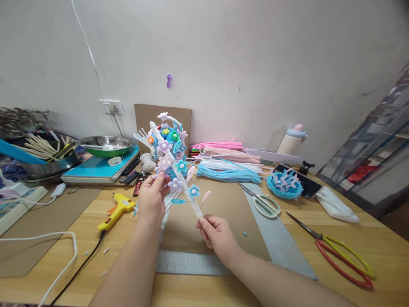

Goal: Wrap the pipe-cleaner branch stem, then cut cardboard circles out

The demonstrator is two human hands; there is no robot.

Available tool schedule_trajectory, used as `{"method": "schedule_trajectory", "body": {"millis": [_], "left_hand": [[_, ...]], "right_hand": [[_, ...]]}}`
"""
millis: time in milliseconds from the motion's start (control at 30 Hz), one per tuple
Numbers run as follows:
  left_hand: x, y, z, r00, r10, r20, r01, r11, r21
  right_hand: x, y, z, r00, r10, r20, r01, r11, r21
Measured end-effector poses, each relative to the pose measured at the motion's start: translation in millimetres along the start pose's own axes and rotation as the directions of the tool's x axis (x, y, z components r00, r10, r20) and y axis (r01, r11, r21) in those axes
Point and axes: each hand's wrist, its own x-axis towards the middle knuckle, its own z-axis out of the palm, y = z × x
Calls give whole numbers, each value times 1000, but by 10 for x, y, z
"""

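Observation:
A flower branch (181,166) of fuzzy pipe cleaners, with a white-wrapped stem and pink, lilac and blue flowers, is held up tilted above the table. My right hand (220,236) is closed around the stem's lower end. Fingers of my left hand (153,196) pinch the branch's left side by a pink flower; the exact part between them is partly hidden. Slim blue and pink leaf loops stick out low on the stem. Behind the branch, partly covered by it, is a blue fuzzy piece (158,145) with small orange, yellow and green flowers.
A brown board (223,200) lies over a grey cutting mat (287,251). White-handled scissors (266,206) and red-and-yellow scissors (343,258) lie right. Left is a yellow glue gun (118,209) with a black cord. Pipe cleaner bundles (228,172) and a blue fuzzy bowl (284,185) stand behind.

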Motion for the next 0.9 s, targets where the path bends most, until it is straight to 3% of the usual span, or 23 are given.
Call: {"method": "schedule_trajectory", "body": {"millis": [167, 233, 300, 367, 433, 500, 600, 667, 733, 800, 833, 900], "left_hand": [[-22, 40, -3, 999, 45, 0, -45, 999, 23], [-49, 83, 0, 989, 150, -15, -149, 987, 57], [-88, 127, 5, 930, 368, -2, -358, 906, 225], [-130, 159, 5, 812, 577, 85, -545, 697, 466], [-161, 178, -2, 725, 661, 194, -613, 490, 620], [-176, 187, -12, 706, 655, 269, -630, 408, 661], [-181, 179, -13, 690, 669, 278, -665, 433, 608], [-190, 127, 6, 723, 662, 200, -641, 533, 553], [-219, 8, 44, 854, 515, 77, -489, 741, 460], [-286, -177, 96, 971, 237, -1, -224, 918, 328], [-336, -281, 126, 994, 107, 9, -105, 952, 288], [-463, -480, 189, 989, -102, 108, 69, 959, 275]], "right_hand": [[12, 25, -17, 1000, 7, 2, -7, 1000, -5], [18, 42, -22, 1000, 7, 0, -7, 1000, -11], [23, 55, -24, 1000, 6, 1, -6, 1000, -15], [25, 60, -22, 1000, 9, 2, -9, 1000, -17], [23, 57, -17, 1000, 12, 2, -12, 1000, -15], [18, 48, -14, 1000, 14, 4, -14, 1000, -6], [16, 34, -19, 1000, 20, 4, -20, 999, 29], [25, 26, -30, 1000, 24, -5, -24, 997, 72], [43, 18, -45, 1000, 21, -20, -18, 993, 120], [64, 8, -63, 999, 1, -38, 5, 987, 162], [75, 2, -72, 999, -15, -49, 23, 984, 175], [93, -13, -89, 995, -59, -77, 72, 981, 179]]}}
